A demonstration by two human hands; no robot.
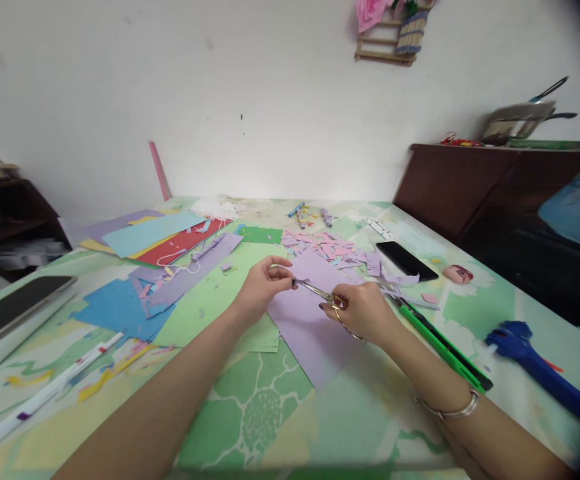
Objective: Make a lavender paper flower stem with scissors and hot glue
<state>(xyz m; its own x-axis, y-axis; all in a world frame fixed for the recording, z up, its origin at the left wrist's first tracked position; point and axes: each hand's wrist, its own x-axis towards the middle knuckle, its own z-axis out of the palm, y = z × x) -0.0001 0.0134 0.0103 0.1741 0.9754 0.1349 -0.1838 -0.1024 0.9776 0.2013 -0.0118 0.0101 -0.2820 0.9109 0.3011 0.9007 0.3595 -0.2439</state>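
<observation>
My right hand (360, 308) is closed round the gold handles of a small pair of scissors (319, 291), whose blades point left. Between the fingertips of my left hand (266, 283) is a small purple paper piece (302, 281), close to the blade tips. Under both hands lies a purple sheet (315, 343), partly over light green paper (195, 317). Many pink and purple paper scraps (337, 250) are scattered just beyond the sheet.
Right: black phone (407, 260), green cutter (445, 347), eraser (457, 273), blue tape dispenser (540, 367). Left: coloured sheets (155, 233), blue paper (120, 310), white pen (50, 387), another phone (17, 307). Crayons (300, 215) lie near the wall.
</observation>
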